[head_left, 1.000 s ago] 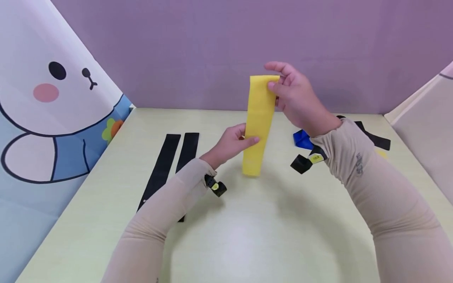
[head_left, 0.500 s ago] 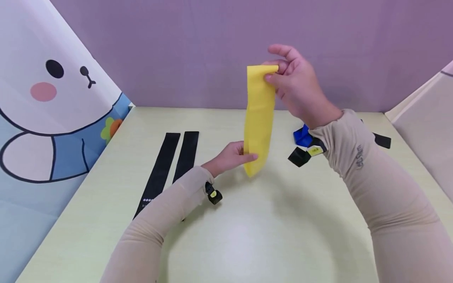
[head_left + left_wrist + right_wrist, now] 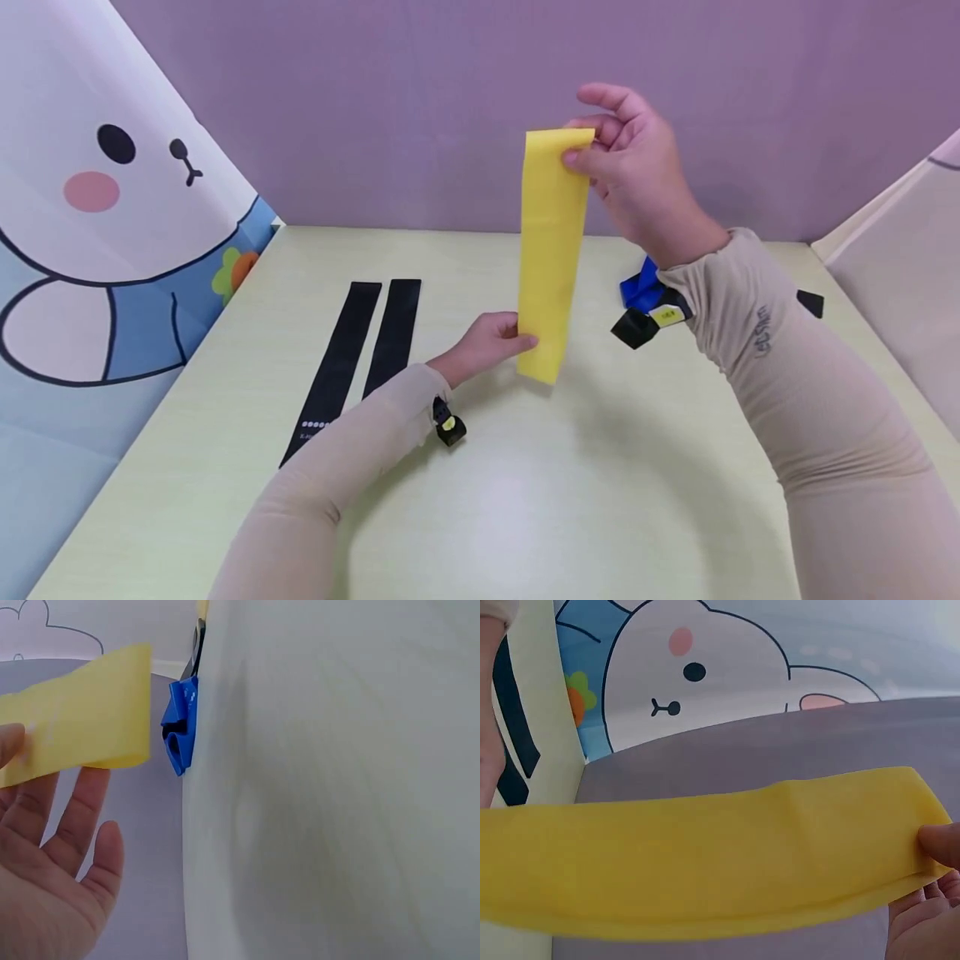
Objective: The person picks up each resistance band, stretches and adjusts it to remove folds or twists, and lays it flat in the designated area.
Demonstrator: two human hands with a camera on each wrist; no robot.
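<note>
A yellow elastic loop band (image 3: 551, 250) hangs upright above the table in the head view, flattened into a long strip. High at its top right corner, my right hand (image 3: 645, 175) pinches it between thumb and fingers. Lower down, the thumb of my left hand (image 3: 483, 346) lies over its left edge, with the fingers behind the band. From the left wrist, the bottom of the yellow band (image 3: 90, 712) shows as a rounded fold above the loose fingers. The right wrist view shows the band (image 3: 690, 862) stretching sideways from the right thumb (image 3: 941, 844).
Two flat black bands (image 3: 341, 350) (image 3: 395, 333) lie side by side on the table (image 3: 525, 500) at the left; my left sleeve covers their near parts. A crumpled blue band (image 3: 641, 287) sits behind my right wrist, with a black end (image 3: 810, 304) beyond it. A purple panel (image 3: 412, 117) stands behind.
My right hand has risen, lifting the top of the yellow band. My left hand has slid down toward its lower end, and the band now hangs straighter than half a second ago.
</note>
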